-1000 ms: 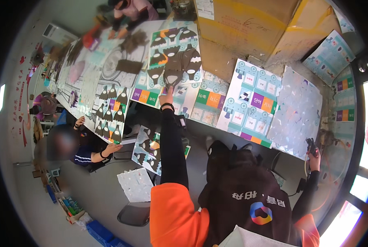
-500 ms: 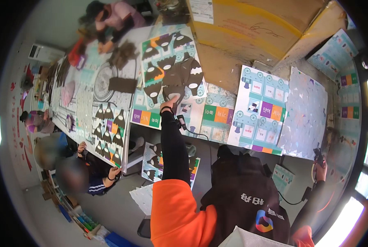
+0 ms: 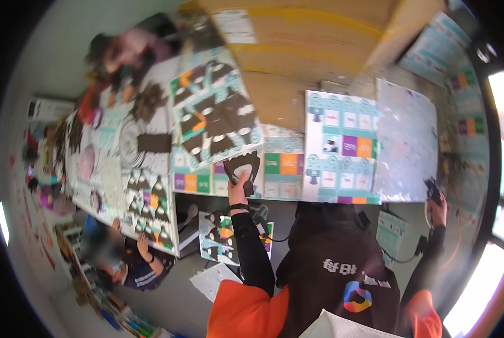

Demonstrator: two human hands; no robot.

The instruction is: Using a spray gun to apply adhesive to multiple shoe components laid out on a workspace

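Cutout (image 3: 251, 169), dark brown, quantity 1, centre of frame, newly drawn off printed board (image 3: 255, 134), thus separate, is pinched in left hand (image 3: 238, 194); right hand (image 3: 440, 210), well apart at frame right, clasps black tool (image 3: 432, 188).

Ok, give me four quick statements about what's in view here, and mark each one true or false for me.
1. The left hand holds a dark piece. True.
2. The right hand is empty. False: it grips a black tool.
3. The grey sheet lies left of the left hand. False: it lies to its right.
4. A box stands farther from the person than the left hand. True.
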